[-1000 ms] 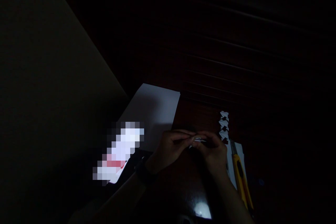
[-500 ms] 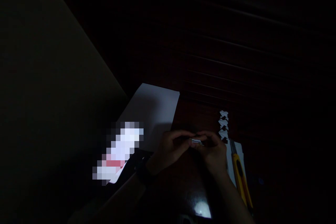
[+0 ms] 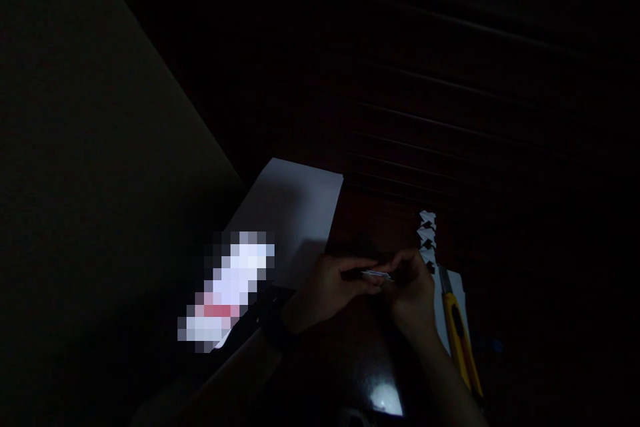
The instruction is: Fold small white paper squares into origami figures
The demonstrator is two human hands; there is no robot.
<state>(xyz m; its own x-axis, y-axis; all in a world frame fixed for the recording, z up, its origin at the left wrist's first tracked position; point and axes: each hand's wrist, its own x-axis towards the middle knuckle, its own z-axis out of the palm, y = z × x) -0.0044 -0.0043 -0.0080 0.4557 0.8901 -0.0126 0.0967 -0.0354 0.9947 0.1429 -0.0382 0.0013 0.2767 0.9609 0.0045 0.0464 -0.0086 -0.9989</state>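
Note:
Between my two hands is a small folded piece of white paper (image 3: pixel 377 275), seen almost edge-on. My left hand (image 3: pixel 327 288) pinches it from the left, thumb below and fingers above. From the right, my right hand (image 3: pixel 411 290) grips its other end with thumb and bent forefinger. The fingertips hide part of the paper. Just beyond my right hand, several small folded white paper pieces (image 3: pixel 427 235) lie in a row on the dark table. A yellow utility knife (image 3: pixel 459 333), blade out, rests on white paper sheets (image 3: pixel 443 320) beside my right forearm.
A large white sheet of paper (image 3: pixel 295 207) lies on the table beyond my left hand. A lit, pixelated screen (image 3: pixel 235 287) stands left of my left wrist. A light-coloured surface (image 3: pixel 100 113) borders the table at left. The room is very dark.
My left fingers have straightened and spread along the folded paper, and more of it shows now. Both hands have shifted slightly; the knife and the row of paper pieces stay put.

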